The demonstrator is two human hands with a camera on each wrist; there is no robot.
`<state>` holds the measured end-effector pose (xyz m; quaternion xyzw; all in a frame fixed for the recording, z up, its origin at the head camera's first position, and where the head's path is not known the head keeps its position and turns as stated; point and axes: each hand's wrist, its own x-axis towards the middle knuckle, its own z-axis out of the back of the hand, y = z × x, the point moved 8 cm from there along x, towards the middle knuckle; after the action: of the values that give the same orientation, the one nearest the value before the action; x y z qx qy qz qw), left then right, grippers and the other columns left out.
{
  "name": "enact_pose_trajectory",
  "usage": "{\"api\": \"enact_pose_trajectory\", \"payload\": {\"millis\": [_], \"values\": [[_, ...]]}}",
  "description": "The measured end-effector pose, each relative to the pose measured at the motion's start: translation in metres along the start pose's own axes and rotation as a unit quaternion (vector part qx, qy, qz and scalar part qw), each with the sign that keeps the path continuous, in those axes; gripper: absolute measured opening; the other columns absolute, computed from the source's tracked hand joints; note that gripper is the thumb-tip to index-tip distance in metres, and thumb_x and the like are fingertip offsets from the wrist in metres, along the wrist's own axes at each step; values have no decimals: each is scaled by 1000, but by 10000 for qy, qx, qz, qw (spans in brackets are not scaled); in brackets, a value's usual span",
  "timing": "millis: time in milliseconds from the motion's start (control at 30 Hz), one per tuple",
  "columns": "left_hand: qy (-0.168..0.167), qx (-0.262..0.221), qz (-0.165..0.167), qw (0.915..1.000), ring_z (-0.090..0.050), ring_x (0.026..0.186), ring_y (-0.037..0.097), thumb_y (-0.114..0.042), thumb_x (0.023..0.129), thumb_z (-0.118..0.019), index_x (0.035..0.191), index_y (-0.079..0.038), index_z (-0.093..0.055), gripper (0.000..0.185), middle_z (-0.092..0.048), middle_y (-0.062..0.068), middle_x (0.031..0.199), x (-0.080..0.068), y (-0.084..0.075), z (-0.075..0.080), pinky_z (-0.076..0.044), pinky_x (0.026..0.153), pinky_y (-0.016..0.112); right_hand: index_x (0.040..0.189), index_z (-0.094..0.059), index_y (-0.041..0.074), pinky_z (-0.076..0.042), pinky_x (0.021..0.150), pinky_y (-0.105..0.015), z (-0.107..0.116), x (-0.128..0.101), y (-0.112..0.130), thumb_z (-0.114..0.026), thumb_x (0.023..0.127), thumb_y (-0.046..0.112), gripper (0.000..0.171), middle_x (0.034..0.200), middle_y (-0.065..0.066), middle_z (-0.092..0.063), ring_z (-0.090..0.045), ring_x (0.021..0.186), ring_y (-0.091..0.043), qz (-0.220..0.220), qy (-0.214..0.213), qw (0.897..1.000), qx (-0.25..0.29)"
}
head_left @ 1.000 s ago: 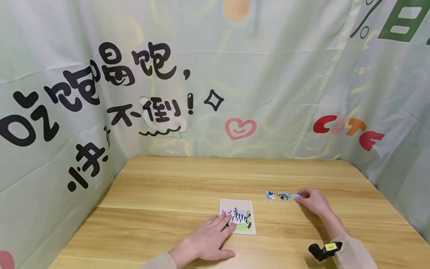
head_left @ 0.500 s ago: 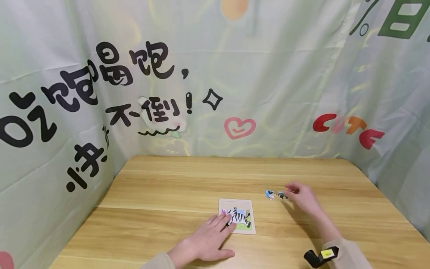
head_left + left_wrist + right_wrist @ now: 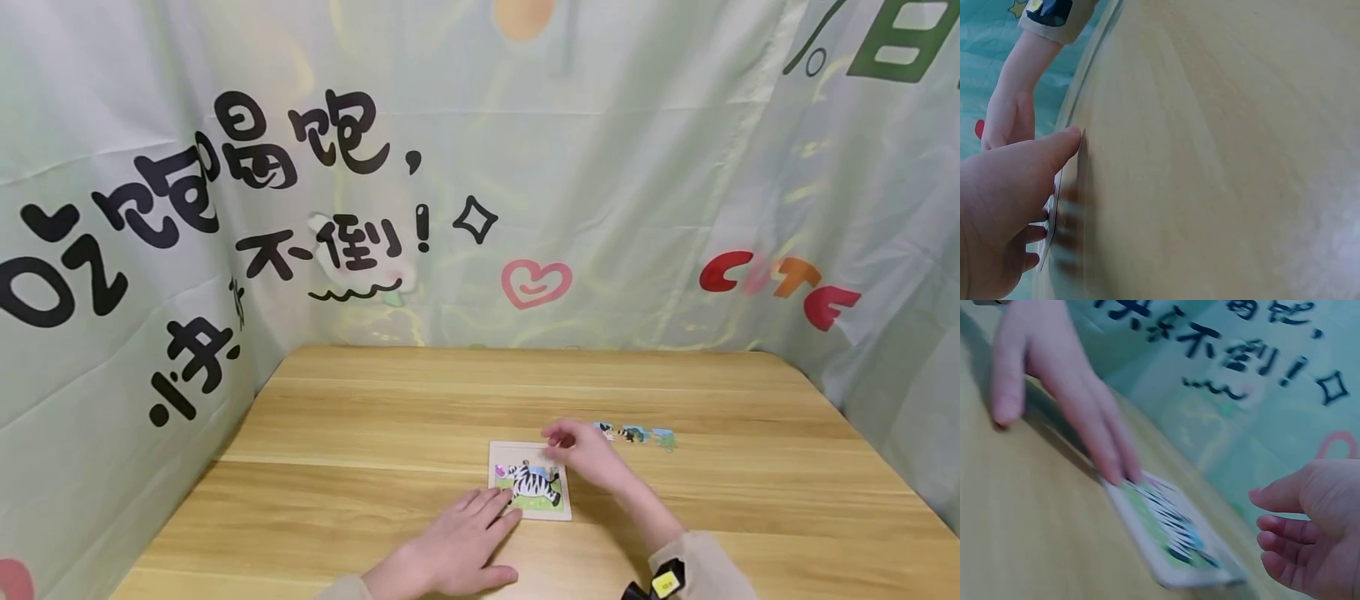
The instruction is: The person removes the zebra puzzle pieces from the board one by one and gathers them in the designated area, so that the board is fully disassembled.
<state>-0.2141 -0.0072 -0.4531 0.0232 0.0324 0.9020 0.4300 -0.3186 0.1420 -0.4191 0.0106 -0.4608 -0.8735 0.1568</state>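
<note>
A small square puzzle board (image 3: 557,510) with a zebra picture lies flat on the wooden table (image 3: 360,417). My left hand (image 3: 487,533) rests flat on the table, its straight fingertips pressing the board's lower left corner; it also shows in the right wrist view, left hand (image 3: 1054,381) beside the board (image 3: 1172,531). My right hand (image 3: 577,446) hovers over the board's top right corner, fingers loosely curled, nothing visible in it (image 3: 1310,537). Three loose puzzle pieces (image 3: 633,434) lie in a row just right of that hand.
Printed green cloth walls (image 3: 600,208) close in the table on the left, back and right. A black wrist device (image 3: 660,583) sits on my right sleeve. The left wrist view is blurred, showing my thumb (image 3: 1054,150) and bare tabletop (image 3: 1222,156).
My right hand has left the loose pieces and moved left to the board's top right corner; a blue piece now lies uncovered at the row's right end. The left hand has slid back slightly along the board's lower left corner.
</note>
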Motion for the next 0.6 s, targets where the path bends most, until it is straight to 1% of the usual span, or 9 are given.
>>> {"api": "enact_pose_trajectory", "payload": {"millis": [133, 267, 400, 600], "values": [[-54, 20, -2, 10000, -27, 136, 25, -63, 92, -26, 143, -13, -35, 72, -27, 11, 150, -2, 0, -1, -27, 108, 40, 102, -63, -3, -48, 64, -24, -26, 2, 10, -68, 79, 4, 24, 81, -1, -59, -54, 75, -15, 238, 304, 9993, 10], [-100, 75, -49, 9999, -27, 135, 25, -62, 92, -26, 143, -13, -35, 72, -28, 11, 149, -1, 0, -1, -28, 108, 40, 100, -63, -2, -46, 62, -24, -44, 4, 13, -69, 78, 1, 24, 79, 0, -58, -53, 72, -14, 302, 545, 9980, -60], [-98, 62, -59, 9999, -28, 135, 24, -62, 93, -27, 143, -13, -36, 71, -29, 11, 149, 1, 0, -1, -29, 107, 39, 99, -63, -1, -45, 60, -24, -52, 7, 10, -69, 77, -1, 23, 78, 0, -56, -51, 71, -14, 247, 658, 9974, -148], [-71, 23, -22, 10000, -28, 135, 24, -62, 92, -29, 142, -13, -37, 70, -30, 10, 148, 5, 1, -1, -29, 107, 40, 94, -64, -1, -43, 60, -24, -54, 7, 8, -72, 75, 0, 21, 76, -1, -53, -47, 70, -14, 346, 687, 9957, -518]]}}
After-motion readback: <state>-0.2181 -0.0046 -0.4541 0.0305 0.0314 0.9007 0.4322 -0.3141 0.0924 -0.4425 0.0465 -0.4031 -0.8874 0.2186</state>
